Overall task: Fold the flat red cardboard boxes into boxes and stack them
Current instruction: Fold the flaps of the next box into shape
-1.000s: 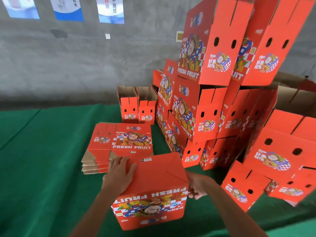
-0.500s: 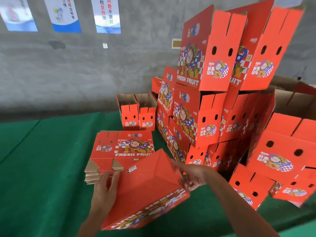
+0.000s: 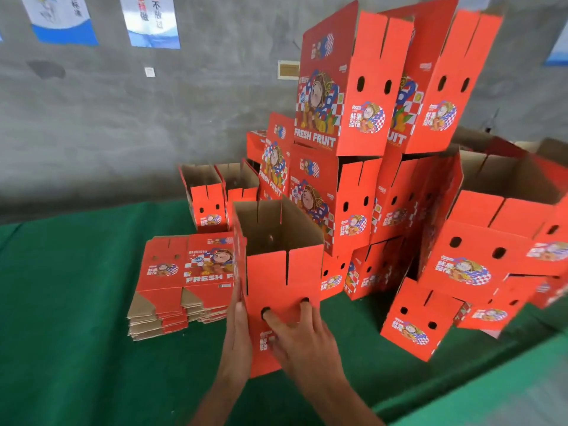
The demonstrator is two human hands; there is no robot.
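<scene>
We hold a folded red box (image 3: 278, 272) upright over the green tabletop (image 3: 76, 348), its open top showing the brown cardboard inside. Our left hand (image 3: 238, 339) lies flat along the box's left side wall, fingers straight and pressed against the cardboard. Our right hand (image 3: 302, 336) rests on the near face, fingers spread, with two fingertips reaching into the two dark oval holes in that face. The box stands between our two hands, its lower edge hidden behind them.

Just left of the box lies the stack of flat boxes (image 3: 181, 284), printed side up with "FRESH" legible, partly covered by the box we hold. Behind and to the right rises the pile of folded boxes (image 3: 353, 124), several layers high and leaning, with more tumbled at the right. Two small open boxes (image 3: 221, 195) stand behind the flat stack, near the grey wall (image 3: 123, 118).
</scene>
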